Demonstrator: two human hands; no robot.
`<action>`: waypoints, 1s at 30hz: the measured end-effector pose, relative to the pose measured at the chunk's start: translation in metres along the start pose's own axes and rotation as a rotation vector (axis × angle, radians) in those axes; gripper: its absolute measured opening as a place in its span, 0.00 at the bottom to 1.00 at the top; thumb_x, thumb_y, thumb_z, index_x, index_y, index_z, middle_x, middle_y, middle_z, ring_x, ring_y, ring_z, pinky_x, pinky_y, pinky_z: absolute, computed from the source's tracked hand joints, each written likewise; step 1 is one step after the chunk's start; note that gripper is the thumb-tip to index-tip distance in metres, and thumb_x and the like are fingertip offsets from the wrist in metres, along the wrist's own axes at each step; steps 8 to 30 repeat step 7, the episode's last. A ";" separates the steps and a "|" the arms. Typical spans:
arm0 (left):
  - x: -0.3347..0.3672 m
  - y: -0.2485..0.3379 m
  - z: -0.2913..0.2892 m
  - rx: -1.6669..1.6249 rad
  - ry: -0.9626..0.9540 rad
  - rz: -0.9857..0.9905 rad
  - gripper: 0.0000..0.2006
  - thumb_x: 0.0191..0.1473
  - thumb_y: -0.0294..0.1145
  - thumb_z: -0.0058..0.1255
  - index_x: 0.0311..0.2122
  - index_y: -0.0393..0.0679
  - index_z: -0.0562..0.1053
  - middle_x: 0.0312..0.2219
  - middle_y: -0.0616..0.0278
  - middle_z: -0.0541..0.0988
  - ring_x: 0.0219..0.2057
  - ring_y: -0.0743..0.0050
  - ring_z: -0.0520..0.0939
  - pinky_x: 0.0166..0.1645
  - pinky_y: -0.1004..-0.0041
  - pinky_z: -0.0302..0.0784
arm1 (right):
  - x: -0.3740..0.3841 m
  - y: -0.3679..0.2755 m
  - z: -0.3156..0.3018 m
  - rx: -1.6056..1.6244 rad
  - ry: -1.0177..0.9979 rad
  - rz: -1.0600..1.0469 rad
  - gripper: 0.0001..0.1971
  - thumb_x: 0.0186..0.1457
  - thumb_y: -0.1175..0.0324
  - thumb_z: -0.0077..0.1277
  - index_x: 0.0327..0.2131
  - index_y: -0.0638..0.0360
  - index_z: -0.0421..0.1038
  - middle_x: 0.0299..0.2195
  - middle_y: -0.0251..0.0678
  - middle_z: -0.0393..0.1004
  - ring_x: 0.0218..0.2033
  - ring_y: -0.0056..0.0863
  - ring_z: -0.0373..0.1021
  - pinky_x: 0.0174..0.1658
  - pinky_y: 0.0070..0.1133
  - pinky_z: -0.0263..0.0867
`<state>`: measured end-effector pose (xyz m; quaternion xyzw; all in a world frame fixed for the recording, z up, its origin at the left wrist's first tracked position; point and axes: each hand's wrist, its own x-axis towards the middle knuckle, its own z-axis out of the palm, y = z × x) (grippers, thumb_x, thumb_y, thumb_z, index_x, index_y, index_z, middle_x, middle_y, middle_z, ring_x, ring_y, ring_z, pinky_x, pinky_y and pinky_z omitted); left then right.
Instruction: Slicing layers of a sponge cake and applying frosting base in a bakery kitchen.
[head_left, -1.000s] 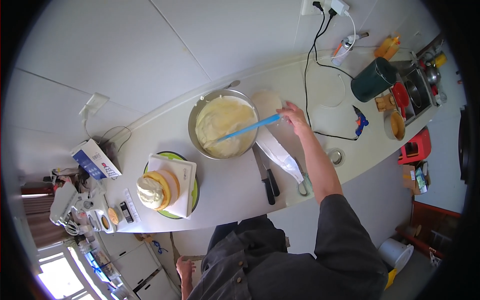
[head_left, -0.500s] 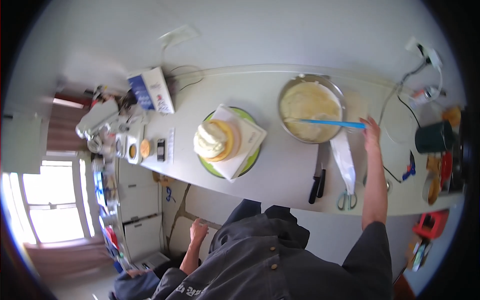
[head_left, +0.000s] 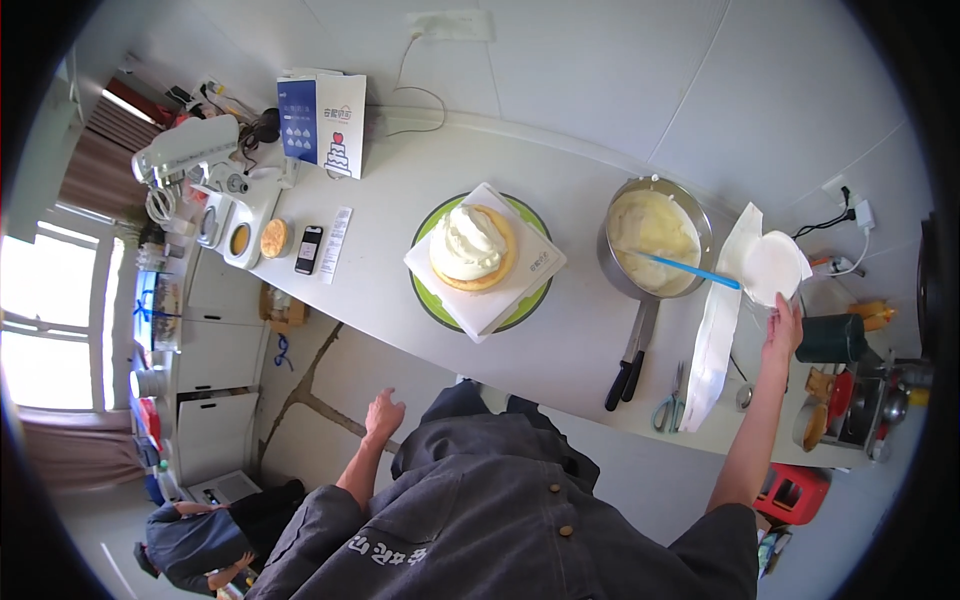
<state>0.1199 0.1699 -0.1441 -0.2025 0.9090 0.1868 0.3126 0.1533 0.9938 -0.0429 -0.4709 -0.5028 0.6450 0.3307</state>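
My right hand (head_left: pixel 783 330) grips the wide end of a long white piping bag (head_left: pixel 718 340), whose rounded upper part bulges open beside the fingers. The bag's narrow end trails toward the counter's front edge. To its left is a metal bowl (head_left: pixel 607 252) of pale yellow-white cream (head_left: pixel 655 225). A blue-handled spatula (head_left: pixel 695 270) leans in it, its handle over the rim by the bag. My left hand (head_left: pixel 383 415) hangs empty in front of the counter, fingers apart. A round sponge cake (head_left: pixel 492 277) topped with white cream (head_left: pixel 465 243) sits on a white square board (head_left: pixel 535 262) over a green turntable (head_left: pixel 425 225).
Two black-handled knives (head_left: pixel 627 380) and scissors (head_left: pixel 668 413) lie near the front edge. Leftward are a phone (head_left: pixel 309 250), paper strip (head_left: pixel 335 245), stand mixer (head_left: pixel 190 150) and printed box (head_left: pixel 322 125). A dark green container (head_left: pixel 832 338) stands right. Another person (head_left: pixel 205 545) is lower left.
My right hand has let go of the spatula and lifted the piping bag off the counter. The spatula now rests in the bowl. My head view has shifted.
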 end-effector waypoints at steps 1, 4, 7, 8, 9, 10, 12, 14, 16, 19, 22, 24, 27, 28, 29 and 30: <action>0.008 -0.005 -0.001 -0.009 -0.010 0.015 0.29 0.51 0.40 0.52 0.60 0.47 0.70 0.53 0.45 0.78 0.56 0.42 0.76 0.60 0.54 0.72 | -0.014 -0.011 -0.004 -0.004 0.008 -0.019 0.30 0.49 0.66 0.69 0.56 0.49 0.70 0.36 0.19 0.73 0.36 0.10 0.65 0.42 0.14 0.59; 0.041 -0.026 0.001 -0.046 -0.045 0.031 0.29 0.51 0.39 0.52 0.60 0.47 0.71 0.54 0.45 0.77 0.57 0.43 0.75 0.62 0.54 0.71 | -0.054 -0.039 -0.037 0.019 0.060 -0.094 0.29 0.49 0.66 0.69 0.55 0.50 0.70 0.43 0.21 0.75 0.43 0.11 0.69 0.46 0.13 0.60; 0.089 -0.068 0.009 -0.045 -0.125 0.036 0.30 0.51 0.38 0.52 0.62 0.49 0.69 0.57 0.43 0.75 0.60 0.44 0.74 0.66 0.56 0.66 | -0.088 -0.060 -0.080 -0.054 0.241 -0.114 0.32 0.49 0.66 0.69 0.58 0.50 0.68 0.48 0.23 0.75 0.47 0.12 0.68 0.52 0.17 0.60; 0.089 -0.068 0.009 -0.045 -0.125 0.036 0.30 0.51 0.38 0.52 0.62 0.49 0.69 0.57 0.43 0.75 0.60 0.44 0.74 0.66 0.56 0.66 | -0.088 -0.060 -0.080 -0.054 0.241 -0.114 0.32 0.49 0.66 0.69 0.58 0.50 0.68 0.48 0.23 0.75 0.47 0.12 0.68 0.52 0.17 0.60; 0.089 -0.068 0.009 -0.045 -0.125 0.036 0.30 0.51 0.38 0.52 0.62 0.49 0.69 0.57 0.43 0.75 0.60 0.44 0.74 0.66 0.56 0.66 | -0.088 -0.060 -0.080 -0.054 0.241 -0.114 0.32 0.49 0.66 0.69 0.58 0.50 0.68 0.48 0.23 0.75 0.47 0.12 0.68 0.52 0.17 0.60; 0.089 -0.068 0.009 -0.045 -0.125 0.036 0.30 0.51 0.38 0.52 0.62 0.49 0.69 0.57 0.43 0.75 0.60 0.44 0.74 0.66 0.56 0.66 | -0.088 -0.060 -0.080 -0.054 0.241 -0.114 0.32 0.49 0.66 0.69 0.58 0.50 0.68 0.48 0.23 0.75 0.47 0.12 0.68 0.52 0.17 0.60; 0.089 -0.068 0.009 -0.045 -0.125 0.036 0.30 0.51 0.38 0.52 0.62 0.49 0.69 0.57 0.43 0.75 0.60 0.44 0.74 0.66 0.56 0.66 | -0.088 -0.060 -0.080 -0.054 0.241 -0.114 0.32 0.49 0.66 0.69 0.58 0.50 0.68 0.48 0.23 0.75 0.47 0.12 0.68 0.52 0.17 0.60; 0.089 -0.068 0.009 -0.045 -0.125 0.036 0.30 0.51 0.38 0.52 0.62 0.49 0.69 0.57 0.43 0.75 0.60 0.44 0.74 0.66 0.56 0.66 | -0.088 -0.060 -0.080 -0.054 0.241 -0.114 0.32 0.49 0.66 0.69 0.58 0.50 0.68 0.48 0.23 0.75 0.47 0.12 0.68 0.52 0.17 0.60; 0.089 -0.068 0.009 -0.045 -0.125 0.036 0.30 0.51 0.38 0.52 0.62 0.49 0.69 0.57 0.43 0.75 0.60 0.44 0.74 0.66 0.56 0.66 | -0.088 -0.060 -0.080 -0.054 0.241 -0.114 0.32 0.49 0.66 0.69 0.58 0.50 0.68 0.48 0.23 0.75 0.47 0.12 0.68 0.52 0.17 0.60; 0.089 -0.068 0.009 -0.045 -0.125 0.036 0.30 0.51 0.38 0.52 0.62 0.49 0.69 0.57 0.43 0.75 0.60 0.44 0.74 0.66 0.56 0.66 | -0.088 -0.060 -0.080 -0.054 0.241 -0.114 0.32 0.49 0.66 0.69 0.58 0.50 0.68 0.48 0.23 0.75 0.47 0.12 0.68 0.52 0.17 0.60; 0.089 -0.068 0.009 -0.045 -0.125 0.036 0.30 0.51 0.38 0.52 0.62 0.49 0.69 0.57 0.43 0.75 0.60 0.44 0.74 0.66 0.56 0.66 | -0.088 -0.060 -0.080 -0.054 0.241 -0.114 0.32 0.49 0.66 0.69 0.58 0.50 0.68 0.48 0.23 0.75 0.47 0.12 0.68 0.52 0.17 0.60; 0.089 -0.068 0.009 -0.045 -0.125 0.036 0.30 0.51 0.38 0.52 0.62 0.49 0.69 0.57 0.43 0.75 0.60 0.44 0.74 0.66 0.56 0.66 | -0.088 -0.060 -0.080 -0.054 0.241 -0.114 0.32 0.49 0.66 0.69 0.58 0.50 0.68 0.48 0.23 0.75 0.47 0.12 0.68 0.52 0.17 0.60; 0.089 -0.068 0.009 -0.045 -0.125 0.036 0.30 0.51 0.38 0.52 0.62 0.49 0.69 0.57 0.43 0.75 0.60 0.44 0.74 0.66 0.56 0.66 | -0.088 -0.060 -0.080 -0.054 0.241 -0.114 0.32 0.49 0.66 0.69 0.58 0.50 0.68 0.48 0.23 0.75 0.47 0.12 0.68 0.52 0.17 0.60; 0.089 -0.068 0.009 -0.045 -0.125 0.036 0.30 0.51 0.38 0.52 0.62 0.49 0.69 0.57 0.43 0.75 0.60 0.44 0.74 0.66 0.56 0.66 | -0.088 -0.060 -0.080 -0.054 0.241 -0.114 0.32 0.49 0.66 0.69 0.58 0.50 0.68 0.48 0.23 0.75 0.47 0.12 0.68 0.52 0.17 0.60; 0.089 -0.068 0.009 -0.045 -0.125 0.036 0.30 0.51 0.38 0.52 0.62 0.49 0.69 0.57 0.43 0.75 0.60 0.44 0.74 0.66 0.56 0.66 | -0.088 -0.060 -0.080 -0.054 0.241 -0.114 0.32 0.49 0.66 0.69 0.58 0.50 0.68 0.48 0.23 0.75 0.47 0.12 0.68 0.52 0.17 0.60; 0.089 -0.068 0.009 -0.045 -0.125 0.036 0.30 0.51 0.38 0.52 0.62 0.49 0.69 0.57 0.43 0.75 0.60 0.44 0.74 0.66 0.56 0.66 | -0.088 -0.060 -0.080 -0.054 0.241 -0.114 0.32 0.49 0.66 0.69 0.58 0.50 0.68 0.48 0.23 0.75 0.47 0.12 0.68 0.52 0.17 0.60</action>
